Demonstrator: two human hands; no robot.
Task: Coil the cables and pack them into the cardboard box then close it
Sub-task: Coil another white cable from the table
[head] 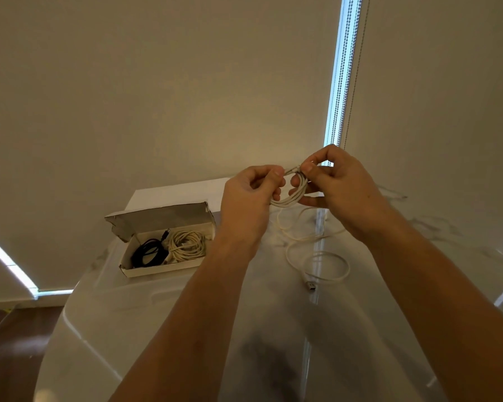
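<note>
Here the left hand (251,188) and right hand (336,181) both pinch a thin white cable (295,192), partly coiled above the glossy white table's (186,314) far edge; its tail loops down onto the table. Toward the far left corner, the open cardboard box (163,265) holds a black coil (147,252) and a cream coil (186,245). No writing is legible.

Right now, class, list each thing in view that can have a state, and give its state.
cardboard box: open, lid up.
black cable: coiled, in box.
cream cable: coiled, in box.
white cable: partly coiled, rest loose on table.
left hand: pinching white cable.
right hand: gripping the coil.
</note>
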